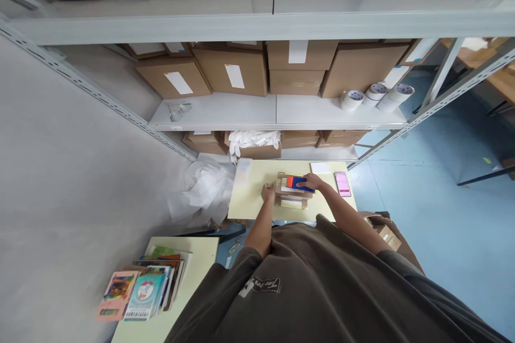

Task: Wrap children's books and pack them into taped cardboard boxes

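Note:
A pale yellow table (249,204) stands in front of me with small cardboard boxes (306,204) lying close together on it. My right hand (313,181) is closed around a blue-and-orange tape dispenser (296,182), held over the far part of the boxes. My left hand (267,192) is at the left end of the boxes with its fingers curled in. Whatever those fingers may hold is too small to make out. White labels and shiny clear tape show on the boxes.
A pink-screened phone (343,184) and a white pad (319,168) lie on the table. Beyond are shelves (237,110) with cartons and tape rolls (352,99). Plastic wrap (205,185) heaps at left; books (147,289) fill a side table; an open carton (396,233) stands right.

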Demonstrator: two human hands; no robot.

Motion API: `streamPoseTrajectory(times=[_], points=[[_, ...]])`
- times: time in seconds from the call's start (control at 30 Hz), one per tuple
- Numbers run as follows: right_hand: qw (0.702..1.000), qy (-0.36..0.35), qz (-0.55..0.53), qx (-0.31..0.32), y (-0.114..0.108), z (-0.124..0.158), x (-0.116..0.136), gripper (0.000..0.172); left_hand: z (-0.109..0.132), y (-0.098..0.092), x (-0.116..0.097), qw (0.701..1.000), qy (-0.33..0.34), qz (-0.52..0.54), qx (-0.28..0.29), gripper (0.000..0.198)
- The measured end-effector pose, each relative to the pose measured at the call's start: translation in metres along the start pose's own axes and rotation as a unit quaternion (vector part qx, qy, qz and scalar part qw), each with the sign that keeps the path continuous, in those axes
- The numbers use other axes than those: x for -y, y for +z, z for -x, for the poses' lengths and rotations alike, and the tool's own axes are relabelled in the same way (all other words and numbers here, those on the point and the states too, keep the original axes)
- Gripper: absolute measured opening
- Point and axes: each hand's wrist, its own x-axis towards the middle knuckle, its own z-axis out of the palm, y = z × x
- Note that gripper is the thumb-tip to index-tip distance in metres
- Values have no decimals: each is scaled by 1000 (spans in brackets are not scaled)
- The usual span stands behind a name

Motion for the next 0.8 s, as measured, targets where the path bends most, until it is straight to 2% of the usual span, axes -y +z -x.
streamPoseTrajectory(times=[0.07,0.17,0.23,0.33,0.4,0.5,0.63,0.7,0.8], points=[[1000,5,6,0,1,0,1,57,-3,4,-4,998,-16,-41,-35,36],[999,15,30,5,1,-1,6,65,-10,15,-13,994,-16,-106,-11,35],[999,26,41,15,1,-2,13,69,-13,24,-17,991,-21,-135,1,43],[997,45,48,31,-4,-1,20,73,-12,35,-16,986,-32,-160,-18,48],[997,56,48,32,-9,4,15,74,-11,40,-13,984,-35,-175,-21,47],[995,77,63,25,-20,25,-21,70,-10,44,-9,980,-34,-196,-27,43],[984,159,83,8,-38,72,-100,60,-12,45,-7,977,-26,-209,-34,40],[977,199,75,5,-48,90,-132,59,-14,45,-6,977,-19,-209,-34,41],[970,235,66,2,-57,98,-150,61,-15,44,-6,976,-7,-213,-33,39]])
